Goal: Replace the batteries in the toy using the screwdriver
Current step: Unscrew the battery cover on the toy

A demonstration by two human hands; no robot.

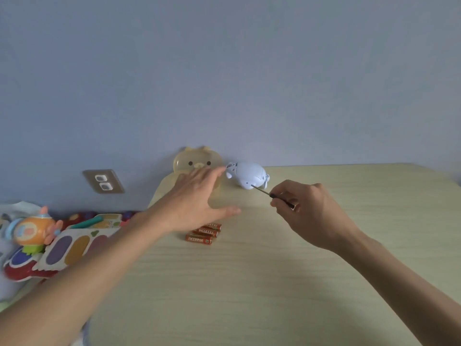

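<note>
A small pale blue toy point(248, 178) lies on its side at the far edge of the table. My left hand point(199, 199) hovers just left of it, open, fingertips close to the toy's end. A thin dark screwdriver point(268, 194) is pinched in my right hand point(311, 213), and its tip points at the toy's underside, about touching it. Three orange batteries point(203, 234) lie side by side on the table, partly under my left wrist.
A yellow bear-faced container point(185, 161) leans against the blue wall behind my left hand. Colourful toys point(50, 240) are piled off the table's left edge, below a wall socket point(103, 182). The light wooden table point(249, 283) stretches toward me.
</note>
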